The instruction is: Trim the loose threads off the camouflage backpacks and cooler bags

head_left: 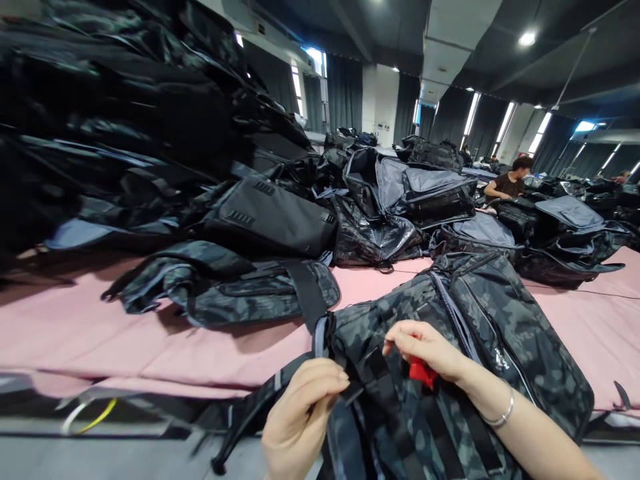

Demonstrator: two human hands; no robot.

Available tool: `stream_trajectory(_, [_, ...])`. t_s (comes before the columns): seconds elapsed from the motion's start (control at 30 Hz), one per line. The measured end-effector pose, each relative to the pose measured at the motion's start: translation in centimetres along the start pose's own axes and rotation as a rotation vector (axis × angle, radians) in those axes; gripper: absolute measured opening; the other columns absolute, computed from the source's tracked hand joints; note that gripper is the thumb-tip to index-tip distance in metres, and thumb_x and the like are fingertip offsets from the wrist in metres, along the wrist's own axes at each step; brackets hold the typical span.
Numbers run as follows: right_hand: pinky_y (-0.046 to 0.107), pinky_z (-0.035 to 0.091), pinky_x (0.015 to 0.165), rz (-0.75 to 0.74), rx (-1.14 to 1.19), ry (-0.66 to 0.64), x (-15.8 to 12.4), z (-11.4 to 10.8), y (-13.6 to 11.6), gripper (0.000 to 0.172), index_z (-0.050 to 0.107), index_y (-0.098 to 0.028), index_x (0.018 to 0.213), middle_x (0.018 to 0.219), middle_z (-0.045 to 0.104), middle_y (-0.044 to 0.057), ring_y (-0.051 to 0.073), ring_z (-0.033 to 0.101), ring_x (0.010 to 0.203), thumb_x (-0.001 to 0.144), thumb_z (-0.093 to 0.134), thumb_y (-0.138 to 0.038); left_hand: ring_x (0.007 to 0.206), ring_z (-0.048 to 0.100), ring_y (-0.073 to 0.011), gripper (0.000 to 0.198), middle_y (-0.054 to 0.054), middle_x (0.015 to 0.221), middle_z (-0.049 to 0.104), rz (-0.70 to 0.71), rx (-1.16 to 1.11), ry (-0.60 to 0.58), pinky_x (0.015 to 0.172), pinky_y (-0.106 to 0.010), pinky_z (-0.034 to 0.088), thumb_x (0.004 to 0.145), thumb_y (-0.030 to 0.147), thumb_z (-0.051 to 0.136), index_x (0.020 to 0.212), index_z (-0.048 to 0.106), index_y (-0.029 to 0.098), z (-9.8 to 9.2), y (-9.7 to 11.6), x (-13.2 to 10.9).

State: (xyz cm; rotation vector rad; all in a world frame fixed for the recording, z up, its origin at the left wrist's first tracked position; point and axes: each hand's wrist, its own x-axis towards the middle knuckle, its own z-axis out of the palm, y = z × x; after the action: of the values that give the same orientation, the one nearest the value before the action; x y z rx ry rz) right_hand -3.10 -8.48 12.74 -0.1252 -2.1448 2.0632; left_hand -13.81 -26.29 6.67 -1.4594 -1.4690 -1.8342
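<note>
A dark camouflage backpack [500, 333] lies in front of me on the pink-covered table [100, 333]. My left hand [300, 413] is closed, pinching a black strap [357, 390] of the backpack between thumb and fingers. My right hand [425, 350] is closed on a small red tool [423, 372] held against the backpack's straps. A silver bracelet [503, 417] sits on my right wrist.
A tall heap of black and camouflage backpacks [150, 133] fills the left and back of the table. More open bags [420, 193] lie at the back right. A seated person [510, 181] works far right. Yellow and white straps [90, 417] lie at the near left edge.
</note>
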Motion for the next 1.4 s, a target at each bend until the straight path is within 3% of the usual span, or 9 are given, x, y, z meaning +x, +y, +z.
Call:
stream_trajectory(0.17, [0.021, 0.035, 0.054, 0.038, -0.063, -0.121, -0.2, 0.0, 0.2, 0.040, 0.064, -0.013, 0.069, 0.058, 0.052, -0.004, 0.007, 0.041, 0.053, 0.066, 0.072, -0.052, 0.071, 0.062, -0.0178, 0.015, -0.003, 0.074, 0.067, -0.046, -0.060, 0.013, 0.063, -0.033, 0.051, 0.081, 0.012, 0.057, 0.084, 0.066, 0.023, -0.2, 0.1, 0.0])
stream_trajectory(0.43, [0.021, 0.033, 0.051, 0.077, -0.065, -0.126, -0.5, 1.0, 1.0, 0.040, 0.065, -0.013, 0.068, 0.058, 0.054, -0.004, 0.006, 0.041, 0.051, 0.063, 0.073, -0.052, 0.070, 0.062, -0.0182, 0.015, -0.003, 0.073, 0.067, -0.060, -0.067, -0.005, 0.062, -0.033, 0.051, 0.082, 0.013, 0.057, 0.084, 0.067, 0.024, -0.4, 0.3, 0.2])
stream_trajectory(0.67, [0.021, 0.034, 0.052, 0.005, -0.093, -0.094, -0.5, 1.0, 0.9, 0.032, 0.065, -0.013, 0.065, 0.058, 0.055, -0.003, 0.006, 0.041, 0.052, 0.066, 0.074, -0.044, 0.073, 0.061, -0.0177, 0.022, -0.003, 0.076, 0.066, -0.061, -0.060, -0.028, 0.065, -0.033, 0.050, 0.080, 0.006, 0.054, 0.086, 0.066, 0.023, -0.4, 0.1, 0.0])
stream_trajectory(0.93, [0.020, 0.035, 0.050, 0.040, -0.104, -0.083, -0.5, 0.9, 0.7, 0.037, 0.063, -0.013, 0.065, 0.057, 0.052, -0.004, 0.006, 0.040, 0.051, 0.067, 0.071, -0.050, 0.072, 0.061, -0.0180, 0.024, -0.003, 0.075, 0.066, -0.058, -0.026, -0.029, 0.064, -0.033, 0.051, 0.079, 0.005, 0.054, 0.087, 0.065, 0.024, -0.5, 0.0, 0.0])
stream_trajectory(1.07, [0.021, 0.037, 0.053, -0.043, -0.233, -0.047, -0.6, 0.9, 0.8, 0.028, 0.065, -0.014, 0.066, 0.060, 0.057, -0.002, 0.008, 0.045, 0.053, 0.070, 0.070, -0.041, 0.073, 0.061, -0.0179, 0.021, -0.003, 0.074, 0.066, -0.081, -0.004, -0.055, 0.065, -0.032, 0.050, 0.079, 0.006, 0.054, 0.085, 0.065, 0.023, -0.4, 0.3, 0.1])
stream_trajectory(1.17, [0.022, 0.040, 0.054, -0.137, -0.307, 0.126, -0.8, 1.0, 0.9, 0.025, 0.064, -0.016, 0.068, 0.061, 0.060, -0.001, 0.010, 0.049, 0.055, 0.074, 0.065, -0.041, 0.073, 0.061, -0.0177, 0.010, -0.003, 0.074, 0.064, -0.193, 0.108, -0.005, 0.068, -0.031, 0.050, 0.079, 0.014, 0.057, 0.079, 0.064, 0.022, 0.0, 1.2, 0.2])
stream_trajectory(1.27, [0.023, 0.043, 0.058, -0.326, -0.497, 0.352, -1.0, 1.1, 1.0, 0.022, 0.064, -0.018, 0.075, 0.067, 0.064, 0.001, 0.013, 0.055, 0.060, 0.077, 0.064, -0.039, 0.080, 0.060, -0.0184, 0.006, -0.004, 0.083, 0.063, -0.380, 0.245, 0.098, 0.077, -0.032, 0.049, 0.078, 0.025, 0.062, 0.074, 0.060, 0.021, 0.6, 2.1, 0.5])
stream_trajectory(1.4, [0.025, 0.045, 0.060, -0.612, -0.771, 0.416, -1.4, 1.5, 1.5, 0.021, 0.066, -0.017, 0.084, 0.072, 0.069, 0.006, 0.015, 0.060, 0.061, 0.081, 0.062, -0.038, 0.082, 0.060, -0.0187, 0.019, -0.004, 0.082, 0.063, -0.555, 0.276, 0.088, 0.078, -0.030, 0.048, 0.077, 0.036, 0.061, 0.067, 0.057, 0.020, 0.9, 2.7, 1.3])
